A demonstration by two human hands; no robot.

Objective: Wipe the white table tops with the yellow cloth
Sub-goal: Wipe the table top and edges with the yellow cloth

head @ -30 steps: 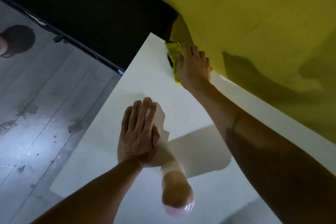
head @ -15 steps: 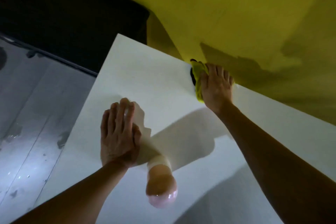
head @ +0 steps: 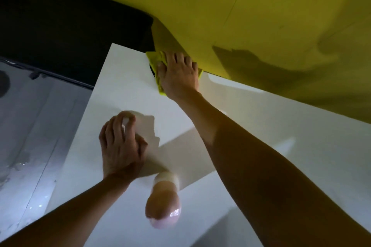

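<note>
The white table top (head: 281, 130) fills the lower middle and right of the head view, glossy and lit from above. My right hand (head: 178, 74) lies flat on the yellow cloth (head: 155, 60) and presses it to the table's far edge, near the far left corner, against the yellow wall. Only the cloth's left and near edges show around the hand. My left hand (head: 120, 146) rests on the table closer to me, fingers bent, fingertips on the surface, holding nothing.
A yellow wall (head: 251, 16) rises right behind the table's far edge. A dark panel (head: 70, 26) stands at the far left. Grey glossy floor (head: 30, 136) lies beyond the table's left edge. A pale pink rounded shape (head: 162, 210) shows on the top by my left wrist; what it is I cannot tell.
My right hand slid the cloth right along the far edge, then back left toward the corner. My left hand's fingers have gone from flat to bent.
</note>
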